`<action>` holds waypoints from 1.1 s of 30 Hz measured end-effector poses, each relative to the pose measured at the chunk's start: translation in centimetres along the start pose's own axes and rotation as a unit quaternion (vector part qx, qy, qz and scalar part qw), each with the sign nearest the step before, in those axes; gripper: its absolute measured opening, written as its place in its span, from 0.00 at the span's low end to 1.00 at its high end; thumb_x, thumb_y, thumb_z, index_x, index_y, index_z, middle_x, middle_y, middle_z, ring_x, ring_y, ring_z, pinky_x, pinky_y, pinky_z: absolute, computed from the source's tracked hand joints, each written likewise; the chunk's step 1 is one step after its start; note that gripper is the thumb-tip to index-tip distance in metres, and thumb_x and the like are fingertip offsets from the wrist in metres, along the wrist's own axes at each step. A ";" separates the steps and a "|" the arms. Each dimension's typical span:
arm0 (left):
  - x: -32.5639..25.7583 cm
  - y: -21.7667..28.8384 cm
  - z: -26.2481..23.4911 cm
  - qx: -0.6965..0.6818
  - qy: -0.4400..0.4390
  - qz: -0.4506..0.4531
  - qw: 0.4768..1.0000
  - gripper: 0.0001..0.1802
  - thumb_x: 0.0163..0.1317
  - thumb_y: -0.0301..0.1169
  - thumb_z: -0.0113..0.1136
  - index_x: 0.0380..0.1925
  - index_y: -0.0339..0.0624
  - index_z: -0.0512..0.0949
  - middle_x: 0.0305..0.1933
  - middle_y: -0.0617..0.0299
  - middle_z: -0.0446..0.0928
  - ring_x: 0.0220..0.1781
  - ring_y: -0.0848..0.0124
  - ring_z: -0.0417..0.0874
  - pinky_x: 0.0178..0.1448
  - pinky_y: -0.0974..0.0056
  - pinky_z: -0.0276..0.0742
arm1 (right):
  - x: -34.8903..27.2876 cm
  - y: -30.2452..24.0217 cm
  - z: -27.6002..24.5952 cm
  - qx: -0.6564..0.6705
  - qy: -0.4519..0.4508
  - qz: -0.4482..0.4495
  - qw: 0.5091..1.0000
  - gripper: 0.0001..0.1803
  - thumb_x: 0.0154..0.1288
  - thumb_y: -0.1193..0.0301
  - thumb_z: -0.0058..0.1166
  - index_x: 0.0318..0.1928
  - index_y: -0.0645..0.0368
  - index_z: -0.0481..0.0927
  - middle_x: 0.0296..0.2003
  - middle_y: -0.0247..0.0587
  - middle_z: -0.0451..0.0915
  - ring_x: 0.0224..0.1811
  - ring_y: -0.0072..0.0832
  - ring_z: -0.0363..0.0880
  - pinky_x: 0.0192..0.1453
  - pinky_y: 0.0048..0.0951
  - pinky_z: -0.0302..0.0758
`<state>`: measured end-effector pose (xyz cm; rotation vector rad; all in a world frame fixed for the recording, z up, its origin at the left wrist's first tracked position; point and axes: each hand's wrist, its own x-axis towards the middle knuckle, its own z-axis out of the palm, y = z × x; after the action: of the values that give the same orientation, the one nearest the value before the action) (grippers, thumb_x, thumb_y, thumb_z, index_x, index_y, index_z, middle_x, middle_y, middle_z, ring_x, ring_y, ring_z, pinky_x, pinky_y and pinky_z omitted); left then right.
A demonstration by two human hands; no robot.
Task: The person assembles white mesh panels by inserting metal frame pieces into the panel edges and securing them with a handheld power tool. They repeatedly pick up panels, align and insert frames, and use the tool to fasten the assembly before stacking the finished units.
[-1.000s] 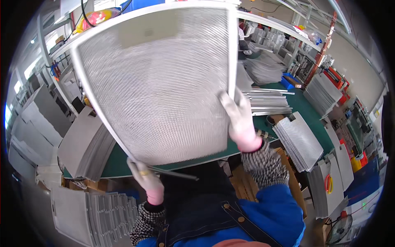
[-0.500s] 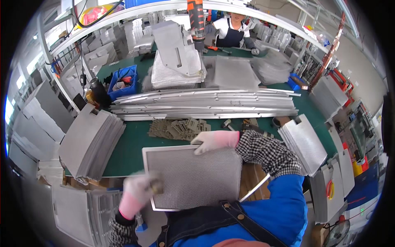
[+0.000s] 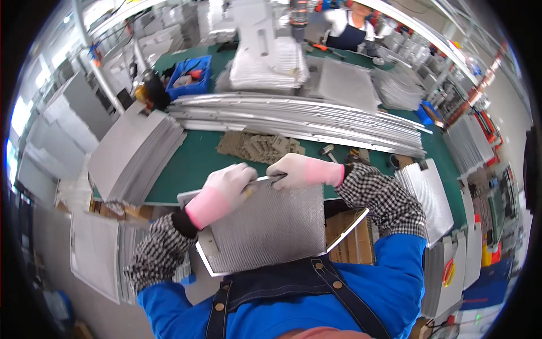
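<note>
A grey mesh filter panel with white metal edging leans against my front at the table's near edge. Its top edge is gripped by both my gloved hands, close beside each other. My left hand has its fingers closed at the top edge, left of the middle. Just to its right, my right hand pinches the same edge, thumb underneath. At the panel's right side, a white edging strip stands out at an angle, apart from the mesh. A small flat grey piece lies at the panel's lower left.
Beyond my hands lie a heap of beige corner pieces and long metal strips. Panel stacks stand at left and right. A blue bin sits at the back left; a power driver hangs overhead. Another person works opposite.
My left hand has moved from the panel's left edge up to the top edge, beside my right hand. The right edging strip now stands farther out. The view has shifted somewhat.
</note>
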<state>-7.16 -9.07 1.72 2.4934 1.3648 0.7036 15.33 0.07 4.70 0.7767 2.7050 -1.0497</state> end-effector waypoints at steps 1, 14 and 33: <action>0.4 -0.4 0.4 -0.018 -0.013 -0.013 1.000 0.08 0.58 0.32 0.65 0.36 0.42 0.80 0.36 0.58 0.78 0.41 0.57 0.82 0.46 0.56 0.79 | 0.0 0.2 0.5 0.006 0.020 0.003 1.000 0.16 0.66 0.63 0.54 0.46 0.62 0.81 0.36 0.50 0.83 0.40 0.44 0.82 0.48 0.39 0.76; 1.9 -2.1 -1.7 -0.237 -0.267 -0.125 0.926 0.17 0.62 0.38 0.65 0.44 0.36 0.83 0.33 0.52 0.83 0.35 0.64 0.84 0.42 0.61 0.77 | 1.3 0.9 1.7 0.058 -0.070 -0.010 0.996 0.19 0.76 0.61 0.44 0.53 0.63 0.76 0.46 0.52 0.80 0.52 0.45 0.80 0.55 0.41 0.75; 3.9 -0.4 2.3 -0.154 -0.112 -0.095 0.977 0.15 0.57 0.33 0.70 0.39 0.34 0.81 0.33 0.53 0.82 0.35 0.63 0.83 0.42 0.62 0.77 | -4.3 4.2 1.7 0.057 0.045 0.037 0.997 0.16 0.73 0.62 0.51 0.51 0.63 0.76 0.39 0.55 0.81 0.47 0.48 0.82 0.52 0.42 0.76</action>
<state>-4.53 -5.55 0.81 2.0973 1.2815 0.5291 21.07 -0.22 2.30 0.9583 2.6848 -1.1892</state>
